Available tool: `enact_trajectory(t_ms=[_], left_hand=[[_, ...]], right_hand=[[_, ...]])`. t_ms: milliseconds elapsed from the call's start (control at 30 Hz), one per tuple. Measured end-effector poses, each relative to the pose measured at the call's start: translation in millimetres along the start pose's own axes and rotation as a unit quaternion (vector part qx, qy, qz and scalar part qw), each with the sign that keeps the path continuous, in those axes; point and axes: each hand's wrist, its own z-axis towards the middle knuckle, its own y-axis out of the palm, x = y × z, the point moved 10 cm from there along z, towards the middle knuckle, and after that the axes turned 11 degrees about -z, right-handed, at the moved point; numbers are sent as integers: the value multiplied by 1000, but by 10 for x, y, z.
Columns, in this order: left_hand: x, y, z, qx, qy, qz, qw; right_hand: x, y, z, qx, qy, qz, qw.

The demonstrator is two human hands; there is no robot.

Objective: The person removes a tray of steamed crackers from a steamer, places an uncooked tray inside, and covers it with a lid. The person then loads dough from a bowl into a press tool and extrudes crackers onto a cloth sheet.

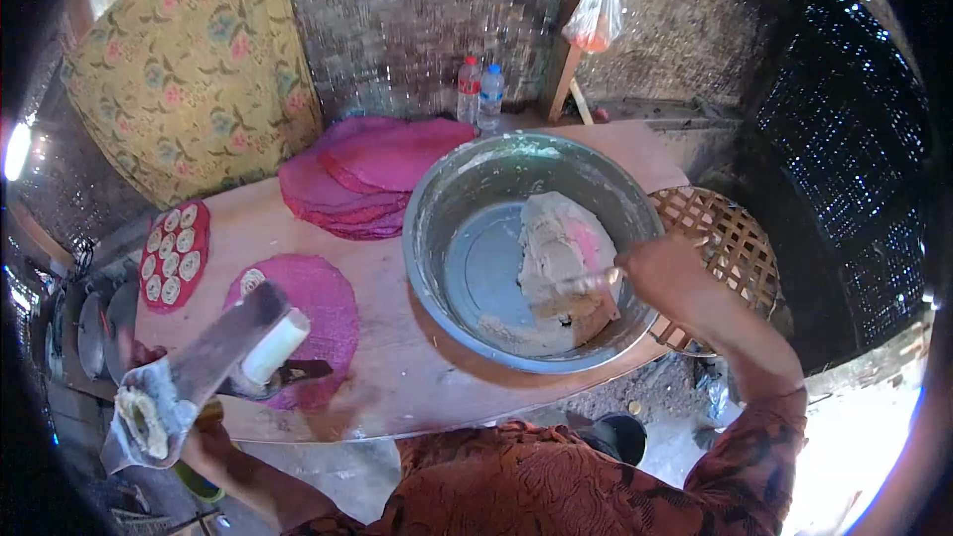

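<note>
At the lower left, my left hand [205,440] is closed around a hand-held dough press [189,382], partly hidden behind it. Pale dough [142,424] sits at the press's near end, and a white cylinder [275,345] sticks up beside its long flat arm. The press hangs over a round pink mat [323,313], which bears one pale coil [252,281]. My right hand [665,276] grips a dough-smeared spatula [588,283], its blade against the grey-and-pink dough [556,243] inside a large metal basin [429,283].
A pile of pink mats [367,174] lies behind the basin. At far left, a red mat [177,256] carries several pale coils. Two plastic bottles [479,94] stand at the woven wall. A woven bamboo tray [730,243] sits right of the basin, under my right forearm.
</note>
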Motion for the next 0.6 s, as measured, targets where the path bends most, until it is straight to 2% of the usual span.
enact_trajectory(t_ms=[67,133,200,233,300,433,500,533,567,600], left_hand=[[82,189,-14,-21,19,26,999],[124,362,-56,-43,31,37,998],[181,565,-100,-71,38,46,996],[207,670,-109,-84,41,49,994],[282,820,-80,-113,41,56,991],[354,747,101,-185,4,83,979],[506,530,219,-185,72,141,970],[527,441,232,-183,69,141,971],[575,299,272,-122,71,199,970],[600,236,320,-103,74,222,967]], right_hand=[[28,-16,283,12,-9,4,1000],[136,79,727,52,72,1,996],[81,481,1244,91,73,-17,993],[6,657,1412,91,67,-17,993],[-208,955,1646,8,23,-92,995],[-263,930,1468,-1,-24,-35,999],[-319,564,1170,87,-32,38,995],[-353,553,1062,85,-34,36,995],[-386,589,954,65,-34,58,996],[-421,610,857,46,-32,80,995]])
